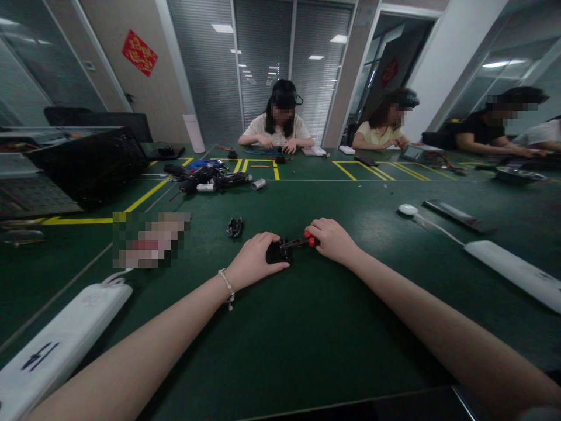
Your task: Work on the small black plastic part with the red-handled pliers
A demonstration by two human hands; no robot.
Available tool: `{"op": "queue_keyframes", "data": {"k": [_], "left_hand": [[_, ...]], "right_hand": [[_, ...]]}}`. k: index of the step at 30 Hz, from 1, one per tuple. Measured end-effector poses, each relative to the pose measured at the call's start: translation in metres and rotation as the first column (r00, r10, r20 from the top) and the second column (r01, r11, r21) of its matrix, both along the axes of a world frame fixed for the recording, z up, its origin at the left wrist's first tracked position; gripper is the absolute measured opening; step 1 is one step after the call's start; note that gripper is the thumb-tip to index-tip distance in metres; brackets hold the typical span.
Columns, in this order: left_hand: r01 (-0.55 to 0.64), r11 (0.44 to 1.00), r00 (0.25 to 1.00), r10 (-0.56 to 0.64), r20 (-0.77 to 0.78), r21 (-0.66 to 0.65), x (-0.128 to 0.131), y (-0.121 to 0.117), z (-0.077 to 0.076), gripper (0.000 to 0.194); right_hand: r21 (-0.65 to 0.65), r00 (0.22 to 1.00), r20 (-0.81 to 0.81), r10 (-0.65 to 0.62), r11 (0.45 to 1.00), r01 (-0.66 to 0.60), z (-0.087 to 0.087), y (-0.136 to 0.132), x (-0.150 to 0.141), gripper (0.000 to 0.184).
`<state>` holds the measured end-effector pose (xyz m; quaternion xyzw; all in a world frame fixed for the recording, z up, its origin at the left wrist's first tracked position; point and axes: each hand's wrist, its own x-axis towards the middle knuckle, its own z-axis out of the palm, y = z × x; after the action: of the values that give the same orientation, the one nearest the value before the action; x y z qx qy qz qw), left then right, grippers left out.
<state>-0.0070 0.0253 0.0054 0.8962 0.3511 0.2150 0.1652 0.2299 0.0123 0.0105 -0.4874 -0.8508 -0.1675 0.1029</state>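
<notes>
My left hand [258, 257] is closed around a small black part [277, 252], thumb on the near side and fingers on the far side, low over the green table. Red-handled pliers [300, 241] are gripped in my right hand [331, 240]. Their dark jaws point left and reach onto the black part; whether they pinch it I cannot tell. Another small black piece with metallic bits [235, 227] lies on the table, a little left of and beyond my left hand.
Cables and dark tools [210, 178] are heaped farther back. White power banks [65, 345] lie at left and right. A black computer case [92, 164] stands at far left. A phone [458, 216] rests at right. Several people sit across the green table [342, 351].
</notes>
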Motion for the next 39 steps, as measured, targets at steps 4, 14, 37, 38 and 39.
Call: {"op": "queue_keyframes", "data": {"k": [4,14,37,38,39], "left_hand": [[-0.003,1.0,1.0,0.003,-0.004,-0.001,0.0002,0.0005,0.0007,0.053],[0.007,1.0,1.0,-0.007,-0.008,0.019,-0.0001,0.0001,-0.0011,0.053],[0.015,0.999,1.0,-0.015,-0.009,0.03,-0.0004,0.0007,-0.0016,0.056],[0.014,0.999,1.0,-0.014,-0.01,0.034,-0.0003,0.0006,-0.0018,0.057],[0.014,0.999,1.0,-0.013,-0.011,0.038,-0.0003,0.0005,-0.0019,0.057]], "right_hand": [[0.017,1.0,-0.005,-0.005,1.0,0.005,-0.0009,-0.0001,0.0002,0.028],[0.023,0.999,-0.03,-0.026,0.999,0.027,-0.0028,0.0007,0.0016,0.029],[0.001,1.0,0.019,0.001,1.0,-0.001,-0.0013,0.002,0.0056,0.03],[0.003,1.0,0.018,0.003,1.0,-0.003,-0.0015,0.0019,0.0054,0.031],[0.004,1.0,0.018,0.004,1.0,-0.004,-0.0015,0.0018,0.0052,0.031]]}}
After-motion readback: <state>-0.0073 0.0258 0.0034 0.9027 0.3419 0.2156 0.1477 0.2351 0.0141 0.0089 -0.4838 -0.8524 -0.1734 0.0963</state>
